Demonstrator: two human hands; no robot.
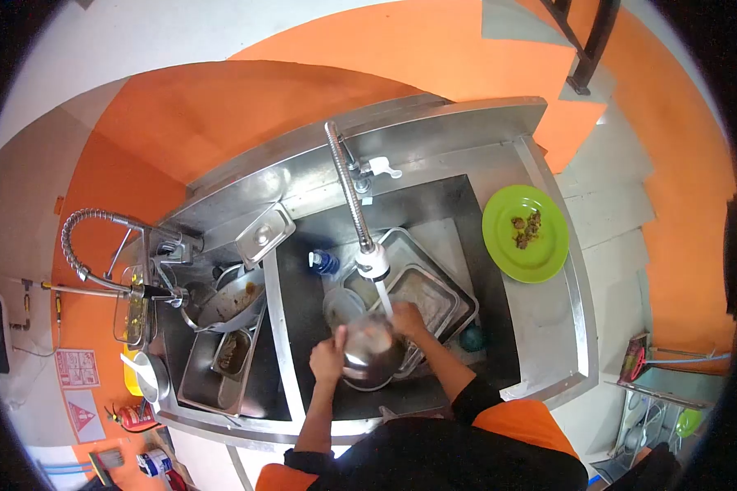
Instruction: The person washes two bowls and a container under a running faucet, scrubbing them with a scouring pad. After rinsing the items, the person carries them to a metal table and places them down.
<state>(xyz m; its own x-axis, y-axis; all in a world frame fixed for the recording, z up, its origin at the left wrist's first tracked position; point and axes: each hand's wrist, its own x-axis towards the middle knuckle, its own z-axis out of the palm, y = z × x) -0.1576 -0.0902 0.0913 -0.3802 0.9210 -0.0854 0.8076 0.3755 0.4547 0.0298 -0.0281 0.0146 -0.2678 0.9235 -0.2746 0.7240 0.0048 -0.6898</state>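
A shiny round metal bowl (373,357) is held over the right sink basin. My left hand (327,358) is closed on its left edge. At its upper right edge, my right hand (408,319) grips it; those fingertips are partly blurred. Water runs from the white spray head (373,263) of the flexible faucet beside my right hand. Under and behind the bowl lie rectangular metal trays (431,296), stacked and tilted. A pale round dish (344,306) sits left of them, and a blue bottle (324,262) stands further back.
A green plate (508,252) with food scraps rests on the right counter. The left basin holds a dirty pan (236,303) and a deep metal container (196,370). A second spring faucet (80,254) arches over the left side. A metal lid (265,232) lies by the divider.
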